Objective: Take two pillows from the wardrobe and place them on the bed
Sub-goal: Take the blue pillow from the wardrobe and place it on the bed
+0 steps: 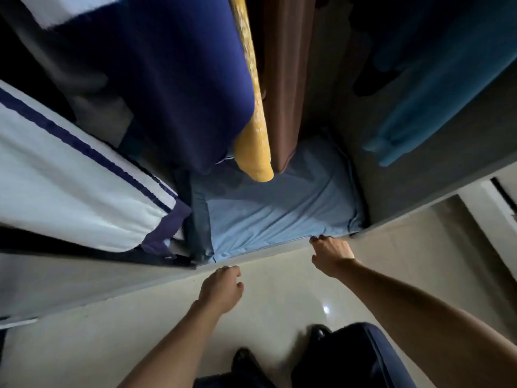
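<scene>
A light blue pillow (279,217) lies flat on the wardrobe floor, under hanging clothes. Its front edge runs along the wardrobe's lower rim. My right hand (331,254) touches that front edge near the pillow's right corner, fingers curled onto the fabric. My left hand (222,287) hovers just in front of the pillow's left front corner, fingers apart and holding nothing. Whether a second pillow lies under the blue one cannot be told.
A white towel with navy stripe (72,186) hangs at the left. Navy (181,79), yellow (256,152), brown (282,79) and teal (436,93) garments hang above the pillow. The wardrobe side panel (405,191) stands at the right. Beige tiled floor (279,303) lies below.
</scene>
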`<state>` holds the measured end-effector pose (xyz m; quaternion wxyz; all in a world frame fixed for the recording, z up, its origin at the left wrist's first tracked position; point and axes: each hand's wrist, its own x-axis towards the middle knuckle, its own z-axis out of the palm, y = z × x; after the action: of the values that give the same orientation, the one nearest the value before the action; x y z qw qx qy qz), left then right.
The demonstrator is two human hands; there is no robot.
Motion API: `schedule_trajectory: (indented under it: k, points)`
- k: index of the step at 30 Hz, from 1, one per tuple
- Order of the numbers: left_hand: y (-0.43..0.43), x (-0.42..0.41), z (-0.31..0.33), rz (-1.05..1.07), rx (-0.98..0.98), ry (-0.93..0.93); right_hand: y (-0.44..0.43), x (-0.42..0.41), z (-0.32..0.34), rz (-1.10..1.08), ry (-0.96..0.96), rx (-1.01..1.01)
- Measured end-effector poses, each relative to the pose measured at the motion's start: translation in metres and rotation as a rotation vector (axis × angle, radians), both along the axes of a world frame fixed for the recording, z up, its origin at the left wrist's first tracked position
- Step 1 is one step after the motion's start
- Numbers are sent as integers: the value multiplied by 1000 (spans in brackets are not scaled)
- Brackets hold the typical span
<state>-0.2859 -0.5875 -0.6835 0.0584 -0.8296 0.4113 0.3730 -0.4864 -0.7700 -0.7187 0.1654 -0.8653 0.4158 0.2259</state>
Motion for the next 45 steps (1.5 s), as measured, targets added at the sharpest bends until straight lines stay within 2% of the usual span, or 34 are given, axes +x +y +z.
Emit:
schedule_trajectory:
  k: [5,11,15,18,22,25,30,33,39,45]
  points:
    - [-26,30,-118,-92,-101,-140,-19,29,-121,-10,-27,-52]
    - [-59,56,-254,-160,-251,-312,-59,59,-249,40,-74,-247]
    - [-74,67,-321,-120,-289,-359,-75,76,-310,43,-71,-355]
    - [-79,64,-344,-118,-289,-403,-84,81,-327,18,-148,-438]
    - [-81,59,-341,-111,-293,-420,-96,84,-307,-3,-304,-462]
    - [-90,56,-330,-125,-349,-516,-102,90,-281,-38,-418,-436]
    - [-99,70,-308,-92,-369,-691,-90,97,-245,31,-492,-409]
    - [-97,88,-288,-45,-429,-713,-66,103,-233,69,-557,-359]
    - [-83,99,-239,-82,-420,-636,-37,101,-201,30,-461,-260]
    - [-61,60,-150,-108,-386,-546,-33,66,-110,-10,-349,-216]
